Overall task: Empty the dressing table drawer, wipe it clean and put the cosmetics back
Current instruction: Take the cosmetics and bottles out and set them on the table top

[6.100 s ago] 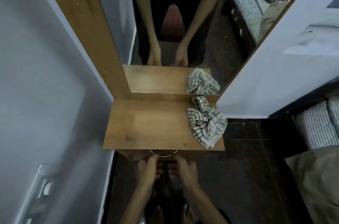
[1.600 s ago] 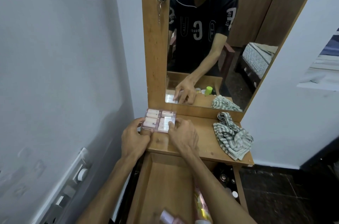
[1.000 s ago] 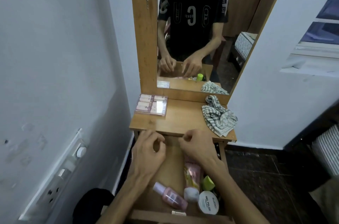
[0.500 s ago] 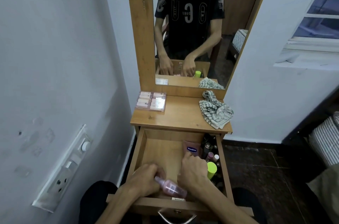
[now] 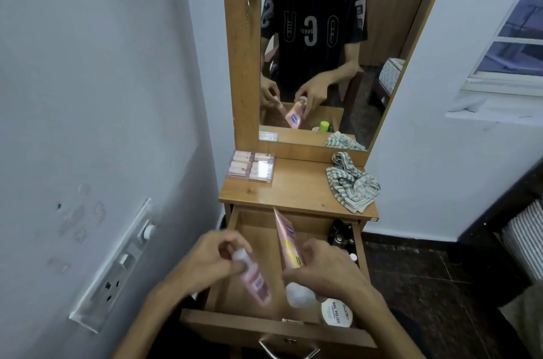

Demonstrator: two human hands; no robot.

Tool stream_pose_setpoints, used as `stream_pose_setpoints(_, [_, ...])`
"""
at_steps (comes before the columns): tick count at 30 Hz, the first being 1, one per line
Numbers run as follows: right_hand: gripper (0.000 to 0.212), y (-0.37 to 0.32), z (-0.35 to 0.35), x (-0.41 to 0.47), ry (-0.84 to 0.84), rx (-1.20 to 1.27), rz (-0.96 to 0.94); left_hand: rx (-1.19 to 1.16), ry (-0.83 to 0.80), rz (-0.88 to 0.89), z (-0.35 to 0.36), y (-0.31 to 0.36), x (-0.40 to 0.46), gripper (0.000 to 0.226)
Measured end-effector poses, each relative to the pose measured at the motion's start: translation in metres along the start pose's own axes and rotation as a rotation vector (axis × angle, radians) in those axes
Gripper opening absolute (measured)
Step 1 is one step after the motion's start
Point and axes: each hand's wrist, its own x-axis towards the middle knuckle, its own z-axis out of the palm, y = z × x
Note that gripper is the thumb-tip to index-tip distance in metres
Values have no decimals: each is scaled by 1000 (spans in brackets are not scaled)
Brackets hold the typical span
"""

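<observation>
The wooden drawer [image 5: 255, 320] of the dressing table stands pulled out below me. My left hand [image 5: 205, 261] grips a small pink bottle [image 5: 255, 282] by its white cap end, lifted over the drawer. My right hand [image 5: 320, 270] holds a pink tube [image 5: 286, 238] with a white cap, tilted up above the drawer. A round white nail polish remover tub [image 5: 337, 314] lies in the drawer's near right corner. Small dark bottles [image 5: 340, 233] crowd the far right corner. A clear box of pink cosmetics [image 5: 251, 166] rests on the tabletop's left. A striped cloth [image 5: 351, 182] lies on its right.
The mirror [image 5: 323, 50] above the tabletop [image 5: 296, 188] reflects a person and both hands. A white wall with a switch panel [image 5: 117, 264] runs close on the left. Dark floor tiles [image 5: 426, 285] and striped bedding [image 5: 526, 238] lie to the right.
Both hands have risen out of the drawer, the left with the pink bottle, the right with the pink tube. Earlier the cosmetics box was set on the tabletop.
</observation>
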Motion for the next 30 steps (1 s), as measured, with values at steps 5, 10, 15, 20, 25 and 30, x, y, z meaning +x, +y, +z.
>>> stream_pose_setpoints(5, [57, -32, -31, 5, 27, 342, -242, -111, 233, 82, -47, 26, 8, 34])
stream_pose_setpoints(10, [58, -82, -25, 64, 304, 436, -407, -105, 347, 141, -67, 35, 19, 33])
stream_pose_setpoints(15, [45, -126, -7, 129, 394, 336, -456, -115, 407, 135, -68, 22, 27, 37])
stream_pose_setpoints(20, [41, -137, 9, 165, 361, 262, -469, -91, 426, 134, -68, 16, 46, 36])
stream_pose_setpoints(25, [44, -125, 19, 172, 345, 211, -490, -52, 462, 126, -69, 15, 57, 36])
stream_pose_setpoints(30, [55, -120, 14, 160, 308, 242, -521, -28, 486, 99, -67, 10, 60, 34])
